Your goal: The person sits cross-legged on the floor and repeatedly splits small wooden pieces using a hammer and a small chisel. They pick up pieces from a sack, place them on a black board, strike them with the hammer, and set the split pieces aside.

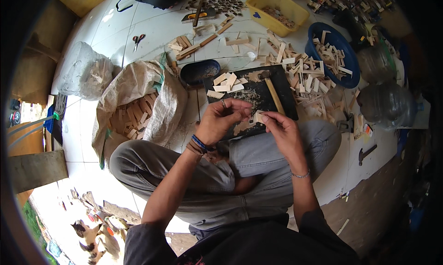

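— Wood, pale and thin: that was what sat between the fingers. A small wooden piece (258,117) was pinched between the two hands, just above the person's lap and at the near edge of the dark board (281,76).

— Which hand had it?

— Both touched it. The right hand (284,133) gripped it from below with thumb and fingertips closed on it; the left hand (224,119) came in from the other side, its fingers curled and their tips meeting the same piece. Whether the left held something tiny against it as well, I could not tell.

— So what step would you call it?

— A fitting or trimming step, I judged: one piece being worked by hand, with the hammer (272,89) lying untouched beyond the fingertips on the board, and a few cut slats (226,83) farther out past the left fingers.

— And the next move?

— It called for a steady pinch and fine fingertip control, then likely a free hand reaching forward, past the fingers.

— The arms?

— Both forearms rose from the lower edge and converged, elbows out, wrists bent inward over the crossed legs. A sack of slats (134,113) lay out to the left of the left fingers, a blue basin (311,36) well beyond the right ones.
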Demonstrator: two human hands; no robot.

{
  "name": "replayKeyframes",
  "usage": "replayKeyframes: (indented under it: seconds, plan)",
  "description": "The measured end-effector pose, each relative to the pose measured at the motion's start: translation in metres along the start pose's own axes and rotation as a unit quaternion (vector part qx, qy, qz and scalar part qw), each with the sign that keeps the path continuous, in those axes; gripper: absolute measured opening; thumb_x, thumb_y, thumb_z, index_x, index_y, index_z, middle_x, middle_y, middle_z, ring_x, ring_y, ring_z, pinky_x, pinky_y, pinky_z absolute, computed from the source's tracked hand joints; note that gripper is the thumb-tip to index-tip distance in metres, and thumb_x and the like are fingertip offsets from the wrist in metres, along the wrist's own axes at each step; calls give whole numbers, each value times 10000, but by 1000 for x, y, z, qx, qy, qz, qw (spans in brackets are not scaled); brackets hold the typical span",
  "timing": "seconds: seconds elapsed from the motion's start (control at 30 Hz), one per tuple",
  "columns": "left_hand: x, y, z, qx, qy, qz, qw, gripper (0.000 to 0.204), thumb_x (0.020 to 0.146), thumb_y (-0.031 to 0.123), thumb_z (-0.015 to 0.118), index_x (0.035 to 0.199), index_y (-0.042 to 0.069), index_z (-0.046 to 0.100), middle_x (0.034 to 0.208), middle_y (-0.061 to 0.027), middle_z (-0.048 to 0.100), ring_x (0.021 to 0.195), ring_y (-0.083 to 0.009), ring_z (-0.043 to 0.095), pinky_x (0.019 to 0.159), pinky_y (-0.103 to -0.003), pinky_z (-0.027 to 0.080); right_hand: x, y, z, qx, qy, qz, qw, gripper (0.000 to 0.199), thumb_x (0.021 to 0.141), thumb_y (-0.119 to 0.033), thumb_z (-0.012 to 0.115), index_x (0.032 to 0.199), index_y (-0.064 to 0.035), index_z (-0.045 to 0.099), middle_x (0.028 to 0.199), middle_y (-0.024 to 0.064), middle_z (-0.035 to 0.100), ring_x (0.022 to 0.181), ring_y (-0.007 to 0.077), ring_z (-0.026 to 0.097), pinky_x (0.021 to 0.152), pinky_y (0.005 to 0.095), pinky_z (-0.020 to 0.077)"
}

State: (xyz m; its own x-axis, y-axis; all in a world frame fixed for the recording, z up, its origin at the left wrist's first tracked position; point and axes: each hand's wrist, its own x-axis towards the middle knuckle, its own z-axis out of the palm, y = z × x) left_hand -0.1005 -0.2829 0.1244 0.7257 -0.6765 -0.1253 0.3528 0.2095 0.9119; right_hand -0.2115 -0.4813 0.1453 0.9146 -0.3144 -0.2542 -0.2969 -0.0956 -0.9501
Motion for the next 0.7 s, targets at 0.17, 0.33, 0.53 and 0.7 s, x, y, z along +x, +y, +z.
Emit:
replayKeyframes:
  seconds: [0.17, 0.33, 0.53, 0.7]
  plan:
    - [3, -5, 15, 57, 22, 72, 995, 201, 976, 48, 742, 1173, 15, 727, 1093, -37, 755, 1015, -97, 679, 914, -275, 548, -1, -5, -1, -44, 1, -3, 999, 293, 1017, -253, 722, 1179, -11, 762, 869, -4, 717, 755, 47, 608, 658, 214, 488]
    - [3, -6, 20, 142, 17, 112, 983, 202, 982, 33, 716, 1181, 10, 741, 1067, -46, 772, 985, -105, 698, 888, -273, 559, -1, -9, -1, -61, 6, 0, 998, 302, 1016, -265, 722, 1159, -2, 762, 825, -7, 700, 747, 46, 608, 652, 217, 479]
    - [6, -7, 16, 182, 3, 125, 975, 185, 980, 15, 693, 1151, 13, 766, 1045, -73, 787, 959, -118, 713, 870, -278, 562, -3, -13, 2, -50, 11, -1, 999, 306, 1010, -237, 735, 1190, 10, 746, 800, -23, 648, 743, 29, 565, 632, 195, 414]
    - [5, -6, 15, 183, -3, 97, 978, 143, 990, 61, 721, 1112, -6, 754, 1082, -69, 776, 1030, -125, 709, 930, -291, 565, -2, -14, 2, -53, 8, 3, 999, 303, 1008, -233, 737, 1187, 12, 746, 806, -21, 654, 746, 27, 568, 631, 189, 412]
